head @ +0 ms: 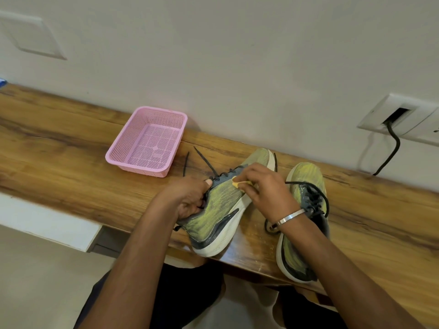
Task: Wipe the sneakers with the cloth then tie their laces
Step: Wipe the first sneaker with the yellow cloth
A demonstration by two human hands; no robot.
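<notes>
White wall behind, wood-grain counter [71, 143] running along it. Pink mesh basket [147, 141] sits on the counter near the wall, nothing visible inside. Wall socket plate [399, 117] at right with a black cable [392, 148] hanging down to the counter.

Two yellow-green sneakers with white soles and dark laces. Left sneaker [218, 210] is tipped on its side near the counter's front edge, toe toward the wall, sole facing right. Left hand [190, 198] grips it at the collar, fingers curled into the opening, thumb up by the eyelets. Its laces [204, 162] are untied, ends lying loose on the counter toward the basket.

Right hand [263, 186] pinches a small yellow cloth [240, 184] against the left sneaker's upper, just below the eyelets; most of the cloth is hidden under the fingers. Silver bangle [289, 218] on the right wrist.

Right sneaker [306, 176] stands upright on the counter just beside the first, partly hidden by the right forearm, heel overhanging the front edge. Its laces are loose too, untied.

Dark shorts and knees below the counter edge.
</notes>
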